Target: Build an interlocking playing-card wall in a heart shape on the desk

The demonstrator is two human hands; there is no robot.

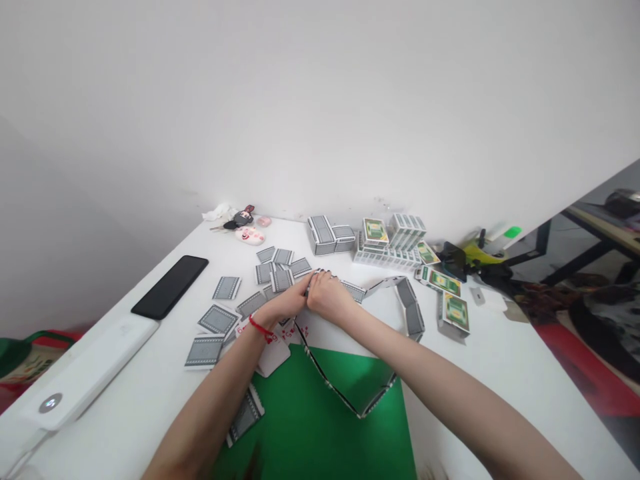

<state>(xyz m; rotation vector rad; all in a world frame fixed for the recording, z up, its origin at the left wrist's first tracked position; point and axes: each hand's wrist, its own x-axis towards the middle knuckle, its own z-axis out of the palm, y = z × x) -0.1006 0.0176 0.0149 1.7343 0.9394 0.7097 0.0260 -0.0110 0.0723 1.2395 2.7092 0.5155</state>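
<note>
My left hand, with a red string bracelet at its wrist, meets my right hand over the middle of the table. The fingers of both are closed together on part of a chain of joined playing cards. From there the chain stands on edge in a wide loop, sweeping right and back toward me. What the fingertips pinch is mostly hidden by the hands. Loose playing cards lie spread to the left, mostly face down. A few face-up cards with red marks lie under my left wrist.
A green mat covers the near middle. At the back stand card stacks and stacked card boxes; more boxes lie right. A black phone and white power strip-like bar lie left. Small trinkets sit by the wall.
</note>
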